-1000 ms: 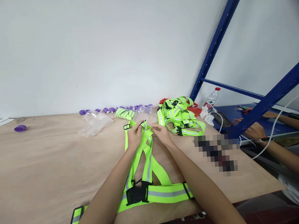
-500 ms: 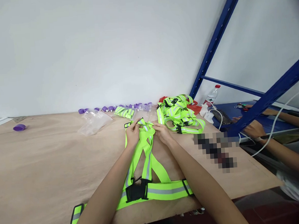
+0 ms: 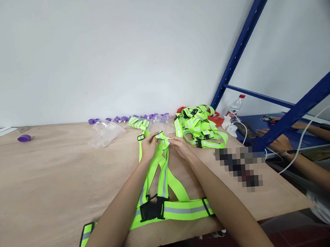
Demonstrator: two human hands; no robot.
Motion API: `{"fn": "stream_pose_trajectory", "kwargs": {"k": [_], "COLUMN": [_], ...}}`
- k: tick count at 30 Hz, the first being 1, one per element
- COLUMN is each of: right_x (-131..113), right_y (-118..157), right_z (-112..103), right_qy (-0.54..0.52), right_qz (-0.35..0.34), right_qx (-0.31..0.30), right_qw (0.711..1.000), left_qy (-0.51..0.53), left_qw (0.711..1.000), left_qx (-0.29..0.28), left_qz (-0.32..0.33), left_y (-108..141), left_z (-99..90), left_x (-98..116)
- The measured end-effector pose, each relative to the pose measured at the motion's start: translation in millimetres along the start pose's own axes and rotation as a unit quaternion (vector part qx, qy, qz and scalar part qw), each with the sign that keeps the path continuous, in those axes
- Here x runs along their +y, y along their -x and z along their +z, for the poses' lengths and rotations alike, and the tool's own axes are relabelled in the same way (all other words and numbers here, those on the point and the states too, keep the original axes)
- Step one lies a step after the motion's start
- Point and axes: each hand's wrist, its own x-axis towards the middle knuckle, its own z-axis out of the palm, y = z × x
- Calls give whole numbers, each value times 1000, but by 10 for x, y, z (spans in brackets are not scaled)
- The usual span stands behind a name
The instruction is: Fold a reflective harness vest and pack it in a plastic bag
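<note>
A neon yellow-green reflective harness [image 3: 185, 211] lies stretched out on the table, its belt near the front edge and a black buckle [image 3: 152, 209] in the middle. At its far end my left hand [image 3: 149, 147] pinches a strap beside a black slider [image 3: 159, 133]. My right hand [image 3: 180, 146] has its fingertips closed on the same strap, just to the right. A second slider [image 3: 140, 137] sits on a strap left of my left hand. My forearms cover parts of the belt.
A heap of similar straps [image 3: 199, 125] lies right of my hands, near a bottle [image 3: 236, 105]. Clear plastic bags [image 3: 106, 133] and purple caps [image 3: 119, 119] line the wall. Blue rack posts [image 3: 241, 39] rise at right, where another person's hands [image 3: 281, 143] rest. A purple cap [image 3: 24, 138] lies far left.
My hands have shifted the strap end slightly, and the slider by my left hand now sits a little further right. The view has moved a little; the belt has stayed put.
</note>
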Motion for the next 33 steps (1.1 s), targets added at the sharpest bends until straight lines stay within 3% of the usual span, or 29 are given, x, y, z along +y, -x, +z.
{"fn": "stream_pose_trajectory", "kwargs": {"k": [7,11,17,21,24,29,33], "right_x": [63,86,61,-23,-49,26,64], "right_y": [-42,-44,-46,-2,13,-80,-120], "right_z": [30,62,24,3,25,77,93], "right_qy": [38,126,352,414,384,154,76], "right_qz": [-46,-80,-210,-259,-245,-146,-92], "right_qx": [45,48,96,148,142,153,119], "right_qw": [997,988,907,860,879,965,986], "left_qy": [-28,-46,-59,-63,-65,-63,-64], "left_qw": [1000,999,998,998,998,998,998], "left_qx": [4,12,20,18,14,6,5], "left_qz": [5,3,1,0,0,2,-3], "left_y": [4,20,24,21,20,23,18], "left_z": [-14,-10,6,14,17,16,8], "left_x": [84,118,156,166,170,176,166]}}
